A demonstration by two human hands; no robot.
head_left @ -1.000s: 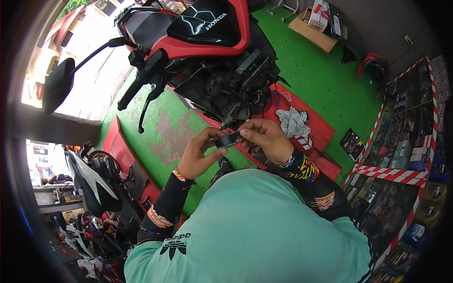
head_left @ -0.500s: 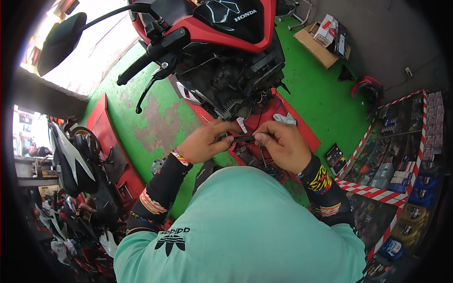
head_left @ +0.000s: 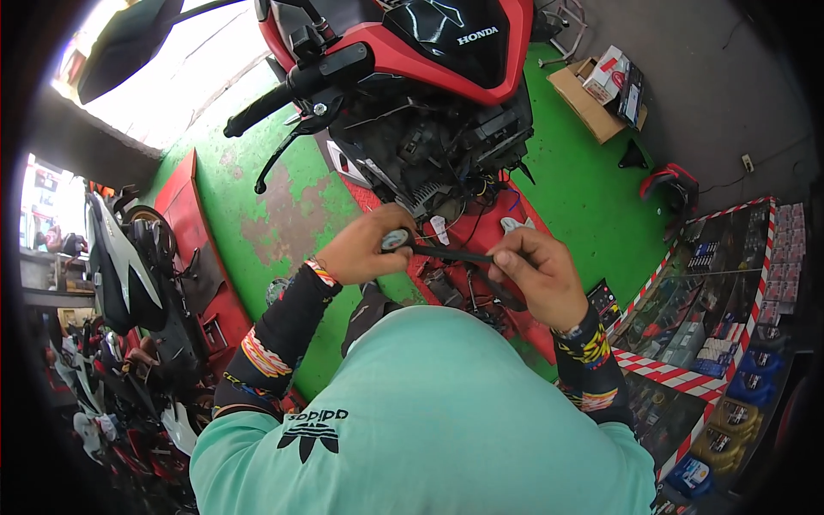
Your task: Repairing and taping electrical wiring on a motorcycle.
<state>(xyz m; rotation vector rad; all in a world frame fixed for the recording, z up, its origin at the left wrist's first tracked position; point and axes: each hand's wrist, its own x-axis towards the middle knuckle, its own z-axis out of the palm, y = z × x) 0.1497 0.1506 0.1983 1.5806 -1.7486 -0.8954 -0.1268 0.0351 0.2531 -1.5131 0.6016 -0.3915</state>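
Observation:
My left hand (head_left: 365, 247) is closed round a roll of black electrical tape (head_left: 395, 239), whose pale round side shows by the thumb. From it a black tape strip (head_left: 452, 253) runs nearly straight across to my right hand (head_left: 542, 276), where thumb and fingers pinch it. A loose dark length hangs below the right fingers. Both hands are above a red platform, in front of the motorcycle (head_left: 429, 137). The motorcycle's front is opened up, with bare wiring (head_left: 485, 193) and dark inner parts exposed.
A handlebar lever (head_left: 287, 154) juts out at the left. Tools and small parts (head_left: 468, 296) lie on the red platform (head_left: 532, 330) under my hands. To the right stand a glass display case (head_left: 721, 275) and a cardboard box (head_left: 588, 103). More motorcycles (head_left: 129, 275) are at the left.
My hands have moved apart, and a longer strip of tape now stretches between them. The roll shows more clearly in my left hand. The whole view has shifted a little.

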